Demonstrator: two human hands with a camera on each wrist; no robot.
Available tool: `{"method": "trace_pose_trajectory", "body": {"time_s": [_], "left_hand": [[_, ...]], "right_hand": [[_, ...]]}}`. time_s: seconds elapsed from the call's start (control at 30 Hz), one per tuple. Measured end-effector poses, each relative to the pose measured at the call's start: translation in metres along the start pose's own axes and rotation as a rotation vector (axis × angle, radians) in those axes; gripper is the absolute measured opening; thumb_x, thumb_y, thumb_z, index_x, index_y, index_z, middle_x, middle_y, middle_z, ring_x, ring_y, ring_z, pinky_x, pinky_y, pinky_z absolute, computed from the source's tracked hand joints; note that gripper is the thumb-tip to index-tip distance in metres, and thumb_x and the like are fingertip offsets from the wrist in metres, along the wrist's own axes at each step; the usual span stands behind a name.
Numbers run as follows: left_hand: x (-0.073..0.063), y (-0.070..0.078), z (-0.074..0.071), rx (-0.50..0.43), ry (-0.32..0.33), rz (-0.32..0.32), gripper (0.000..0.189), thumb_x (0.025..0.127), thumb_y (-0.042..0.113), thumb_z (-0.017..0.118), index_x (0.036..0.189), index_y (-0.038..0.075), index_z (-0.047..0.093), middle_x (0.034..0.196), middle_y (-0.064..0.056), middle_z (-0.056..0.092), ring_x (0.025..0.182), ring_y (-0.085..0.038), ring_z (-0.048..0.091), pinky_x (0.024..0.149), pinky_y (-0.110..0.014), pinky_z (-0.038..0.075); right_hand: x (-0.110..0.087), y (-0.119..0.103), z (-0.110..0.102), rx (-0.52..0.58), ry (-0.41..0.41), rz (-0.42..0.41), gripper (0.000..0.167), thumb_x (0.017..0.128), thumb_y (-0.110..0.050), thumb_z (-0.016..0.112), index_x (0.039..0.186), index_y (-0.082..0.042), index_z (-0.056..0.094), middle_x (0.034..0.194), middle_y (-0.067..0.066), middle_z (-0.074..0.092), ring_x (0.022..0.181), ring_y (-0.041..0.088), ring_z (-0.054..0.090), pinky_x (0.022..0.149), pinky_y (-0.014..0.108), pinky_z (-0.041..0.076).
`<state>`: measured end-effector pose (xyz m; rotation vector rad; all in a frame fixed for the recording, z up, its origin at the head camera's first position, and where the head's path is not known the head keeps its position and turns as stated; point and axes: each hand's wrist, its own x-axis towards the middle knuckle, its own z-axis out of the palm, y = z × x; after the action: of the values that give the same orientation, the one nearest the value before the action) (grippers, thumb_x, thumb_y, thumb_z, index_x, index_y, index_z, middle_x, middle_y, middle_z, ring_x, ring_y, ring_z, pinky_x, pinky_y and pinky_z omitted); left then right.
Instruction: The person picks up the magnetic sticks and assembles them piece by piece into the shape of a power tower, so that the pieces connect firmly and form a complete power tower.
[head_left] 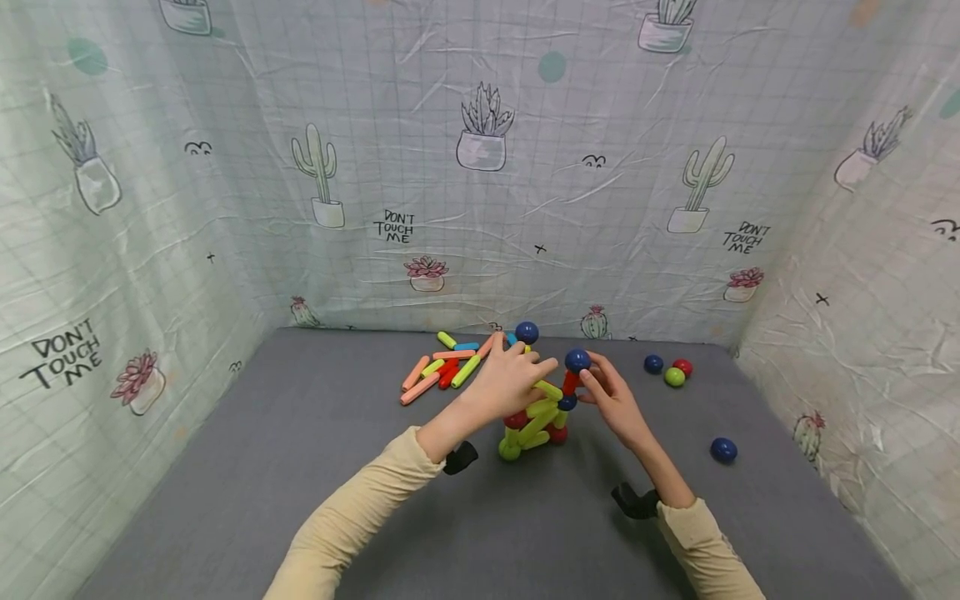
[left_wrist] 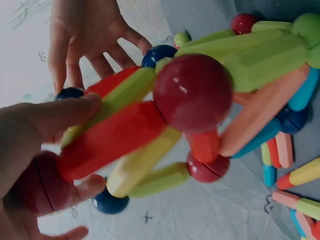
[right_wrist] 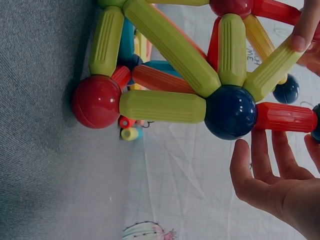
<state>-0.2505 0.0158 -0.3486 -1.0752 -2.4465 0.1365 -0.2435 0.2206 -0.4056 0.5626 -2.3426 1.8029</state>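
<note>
A magnetic stick-and-ball structure (head_left: 534,425) stands upright on the table, its sticks mostly yellow-green with red, orange and blue ones. My left hand (head_left: 512,379) reaches over its top and grips a red ball (left_wrist: 42,185); one fingertip also touches a yellow-green stick (right_wrist: 275,70). On the right corner, a red stick (right_wrist: 285,117) rises from a blue ball (right_wrist: 231,112) and carries another blue ball (head_left: 577,360) on top. Beside them is my right hand (head_left: 617,400), its loosely spread fingers touching the upper ball and stick. Part of the structure is hidden behind my left hand in the head view.
Loose sticks (head_left: 420,388) in several colours lie behind and left of the structure. Toward the right back sit a blue ball (head_left: 653,364), a green ball (head_left: 674,377) and a red ball (head_left: 682,367). Another blue ball (head_left: 723,450) lies nearer. A patterned curtain (head_left: 540,200) surrounds the grey table (head_left: 315,442).
</note>
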Motion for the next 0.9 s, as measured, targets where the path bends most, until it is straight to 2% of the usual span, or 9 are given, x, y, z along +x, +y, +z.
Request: {"method": "trace_pose_trajectory", "body": {"time_s": [0.17,0.3,0.4,0.47,0.6,0.67,0.73,0.8,0.9], "left_hand": [[-0.004,-0.003,0.001,-0.018,0.038,0.039,0.027,0.082,0.041,0.060,0.102,0.025,0.062,0.090,0.005,0.062,0.085,-0.016,0.053,0.085,-0.043,0.039],[-0.003,-0.002,0.001,0.039,0.039,0.100,0.024,0.085,0.038,0.057,0.103,0.023,0.061,0.092,0.003,0.059,0.083,-0.016,0.049,0.072,-0.032,0.036],[-0.001,0.000,0.000,0.082,0.035,0.119,0.023,0.085,0.036,0.057,0.105,0.023,0.059,0.095,0.001,0.058,0.084,-0.018,0.047,0.071,-0.033,0.035],[-0.001,0.001,-0.001,0.062,0.047,0.107,0.028,0.085,0.037,0.057,0.109,0.023,0.057,0.097,0.000,0.055,0.086,-0.019,0.045,0.074,-0.035,0.036],[-0.008,-0.002,0.005,-0.124,0.163,0.000,0.054,0.077,0.045,0.064,0.123,0.022,0.046,0.105,-0.002,0.050,0.094,-0.019,0.046,0.084,-0.042,0.038],[-0.018,-0.003,0.011,-0.259,0.245,-0.081,0.073,0.069,0.047,0.071,0.129,0.018,0.040,0.106,-0.004,0.049,0.101,-0.021,0.047,0.085,-0.043,0.037],[-0.031,-0.004,0.022,-0.352,0.289,-0.169,0.087,0.060,0.048,0.077,0.130,0.014,0.037,0.102,-0.005,0.050,0.098,-0.019,0.049,0.081,-0.043,0.036],[-0.045,-0.005,0.035,-0.412,0.264,-0.242,0.090,0.056,0.048,0.079,0.126,0.011,0.038,0.094,-0.004,0.051,0.091,-0.017,0.049,0.070,-0.038,0.032],[-0.061,-0.006,0.055,-0.471,0.149,-0.318,0.075,0.059,0.047,0.078,0.115,0.011,0.044,0.083,0.000,0.051,0.077,-0.011,0.047,0.066,-0.033,0.026]], "right_hand": [[0.000,-0.001,-0.002,-0.013,-0.008,0.006,0.040,0.096,-0.022,0.038,0.132,-0.005,0.035,0.121,0.027,0.049,0.092,-0.004,0.056,0.082,0.049,0.046],[0.000,-0.002,-0.002,-0.021,-0.008,0.009,0.040,0.096,-0.023,0.038,0.132,-0.005,0.036,0.121,0.027,0.049,0.092,-0.004,0.055,0.082,0.050,0.046],[0.000,-0.002,-0.002,-0.024,-0.010,0.004,0.040,0.096,-0.022,0.038,0.132,-0.005,0.035,0.120,0.028,0.049,0.092,-0.005,0.055,0.082,0.051,0.045],[0.001,-0.002,-0.003,-0.026,-0.012,0.000,0.040,0.096,-0.022,0.038,0.132,-0.005,0.035,0.120,0.028,0.049,0.092,-0.005,0.055,0.082,0.052,0.045],[0.001,0.001,-0.003,-0.070,-0.019,0.029,0.042,0.096,-0.025,0.039,0.132,-0.004,0.035,0.117,0.027,0.051,0.097,0.008,0.058,0.082,0.050,0.046],[0.000,0.003,-0.004,-0.116,-0.042,0.072,0.045,0.095,-0.027,0.040,0.133,-0.002,0.033,0.117,0.026,0.050,0.102,0.021,0.057,0.083,0.047,0.047],[-0.001,0.007,-0.005,-0.163,-0.080,0.125,0.050,0.094,-0.030,0.042,0.133,0.000,0.031,0.120,0.026,0.048,0.107,0.031,0.053,0.084,0.045,0.047],[-0.002,0.011,-0.006,-0.196,-0.129,0.168,0.054,0.093,-0.031,0.044,0.134,0.002,0.031,0.124,0.026,0.046,0.110,0.037,0.050,0.085,0.045,0.046],[-0.004,0.014,-0.006,-0.228,-0.179,0.186,0.054,0.092,-0.031,0.048,0.132,0.002,0.035,0.127,0.025,0.046,0.108,0.035,0.053,0.084,0.043,0.048]]}}
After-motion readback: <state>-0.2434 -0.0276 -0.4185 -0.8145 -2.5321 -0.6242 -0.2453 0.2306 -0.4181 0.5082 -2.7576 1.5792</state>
